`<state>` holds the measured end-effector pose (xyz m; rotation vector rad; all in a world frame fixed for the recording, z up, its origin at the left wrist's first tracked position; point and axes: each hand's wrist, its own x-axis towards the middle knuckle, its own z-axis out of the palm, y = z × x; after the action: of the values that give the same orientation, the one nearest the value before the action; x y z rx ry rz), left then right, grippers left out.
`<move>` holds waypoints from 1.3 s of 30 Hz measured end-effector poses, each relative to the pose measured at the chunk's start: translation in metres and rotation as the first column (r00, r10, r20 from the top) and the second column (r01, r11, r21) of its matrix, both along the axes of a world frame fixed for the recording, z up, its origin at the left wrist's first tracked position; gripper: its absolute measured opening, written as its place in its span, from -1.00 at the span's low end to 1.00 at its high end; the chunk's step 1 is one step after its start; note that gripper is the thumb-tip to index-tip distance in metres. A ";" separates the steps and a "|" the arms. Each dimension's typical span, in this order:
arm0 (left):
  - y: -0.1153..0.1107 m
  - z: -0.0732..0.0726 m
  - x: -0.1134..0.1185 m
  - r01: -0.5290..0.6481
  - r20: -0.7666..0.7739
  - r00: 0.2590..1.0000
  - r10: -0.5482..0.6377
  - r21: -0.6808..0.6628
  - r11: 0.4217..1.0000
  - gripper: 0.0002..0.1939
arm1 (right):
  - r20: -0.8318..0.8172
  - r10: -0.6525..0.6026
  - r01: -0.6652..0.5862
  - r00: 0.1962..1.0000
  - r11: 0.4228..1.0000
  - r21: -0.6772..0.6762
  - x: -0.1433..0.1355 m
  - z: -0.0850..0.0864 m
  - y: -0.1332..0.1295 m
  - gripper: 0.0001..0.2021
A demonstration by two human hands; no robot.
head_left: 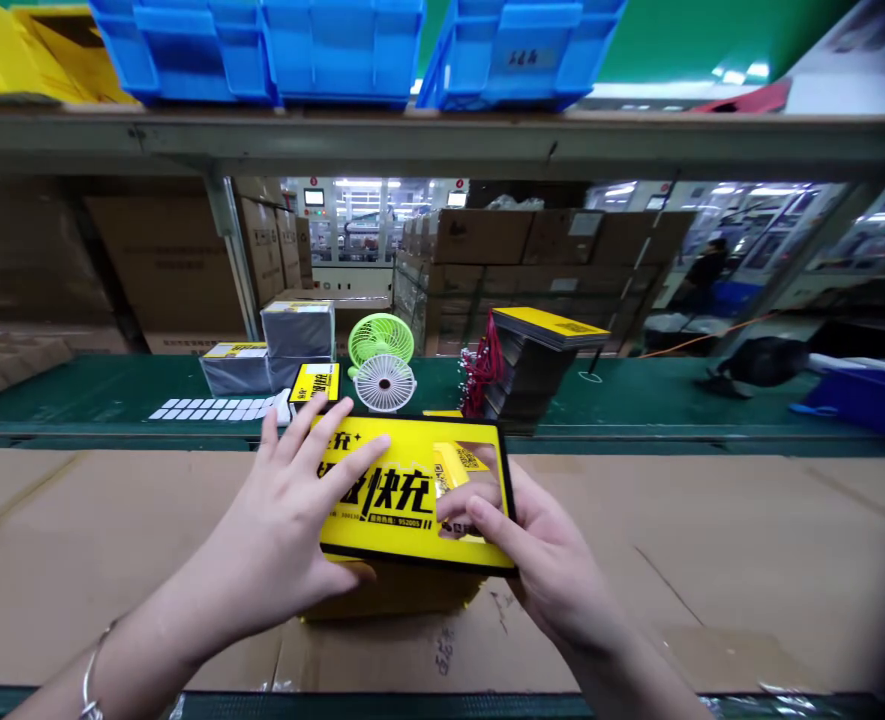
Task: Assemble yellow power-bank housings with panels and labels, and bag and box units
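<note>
Panel [404, 455], yellow with a black rim, was held over the near side of the bench, printed face up, probably so the print could be checked. Right hand [551, 545] clamped on its right end, thumb on the face: seemingly the hand bearing the weight. Left hand [284, 515] open, fingers fanned across the left end; contact could not be told. Below, a yellow block [404, 590], mostly hidden, on cardboard [659, 560], perhaps laid to spare surfaces from scuffs.

Beyond, a green shelf [427, 432]. Stack [536, 375] of yellow-topped pieces, red cables [479, 375] bunched against it, presumably kept within reach. Left of these, a white fan [384, 385] before a green fan [380, 338], then grey packs [299, 335] and white labels [213, 410] in rows. Blue bins [344, 50] overhead. Behind: cartons [487, 240], lit machines [367, 220], a person [704, 268] far right, blurred.
</note>
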<state>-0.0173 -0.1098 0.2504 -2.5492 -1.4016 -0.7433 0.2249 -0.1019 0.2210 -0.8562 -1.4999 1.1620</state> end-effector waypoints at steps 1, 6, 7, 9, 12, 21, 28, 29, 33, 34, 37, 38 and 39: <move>0.004 0.001 0.000 0.008 -0.023 1.000 -0.009 -0.072 0.997 -0.16 | -0.024 0.023 -0.024 0.999 0.997 -0.077 0.001 -0.001 0.003 -0.44; 0.026 -0.020 -0.001 -0.007 0.113 0.993 0.045 -0.316 0.949 -0.26 | 0.338 -0.222 0.191 0.914 0.974 0.124 0.020 -0.023 0.017 -0.27; 0.030 -0.026 -0.002 -0.012 0.135 0.989 0.063 -0.351 0.936 -0.25 | 0.462 -0.269 0.194 0.845 0.960 0.203 0.025 -0.029 0.019 -0.32; 0.035 -0.035 -0.002 -0.016 0.165 0.982 0.091 -0.409 0.912 -0.25 | 0.640 -0.269 0.144 0.720 0.960 0.241 0.034 -0.039 0.022 -0.42; 0.037 -0.040 -0.001 -0.002 0.199 0.974 0.103 -0.452 0.892 -0.24 | 0.694 -0.228 0.118 0.683 0.972 0.202 0.043 -0.050 0.025 -0.46; 0.038 -0.039 0.002 0.065 0.271 0.959 0.080 -0.487 0.871 -0.27 | 0.523 -0.163 0.121 0.837 0.986 0.115 0.053 -0.057 0.036 -0.52; 0.042 -0.036 0.010 0.030 0.258 0.958 0.124 -0.519 0.854 -0.17 | 0.502 -0.105 0.096 0.859 0.994 0.044 0.057 -0.054 0.041 -0.54; 0.042 -0.036 0.011 0.019 0.259 0.956 0.134 -0.513 0.858 -0.16 | 0.498 -0.109 0.104 0.860 0.994 0.037 0.056 -0.054 0.041 -0.54; 0.041 -0.042 0.010 -0.010 0.279 0.947 0.159 -0.470 0.883 -0.17 | 0.473 -0.129 0.128 0.871 0.991 0.036 0.053 -0.056 0.043 -0.53; 0.041 -0.044 0.010 -0.011 0.283 0.946 0.159 -0.460 0.888 -0.17 | 0.467 -0.130 0.127 0.875 0.991 0.039 0.052 -0.057 0.043 -0.53; 0.041 -0.046 0.009 -0.005 0.277 0.949 0.148 -0.457 0.889 -0.15 | 0.472 -0.132 0.126 0.872 0.991 0.043 0.051 -0.056 0.043 -0.54; 0.042 -0.046 0.008 -0.001 0.268 0.953 0.141 -0.463 0.886 -0.13 | 0.483 -0.132 0.126 0.866 0.991 0.045 0.051 -0.054 0.043 -0.54; 0.043 -0.046 0.008 0.003 0.258 0.957 0.134 -0.470 0.883 -0.10 | 0.495 -0.129 0.121 0.859 0.991 0.048 0.051 -0.052 0.043 -0.53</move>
<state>-0.0097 -0.0670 0.2045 -2.8032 -1.9632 -0.8782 0.2755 -0.0589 0.1686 -1.2952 -1.8294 0.8648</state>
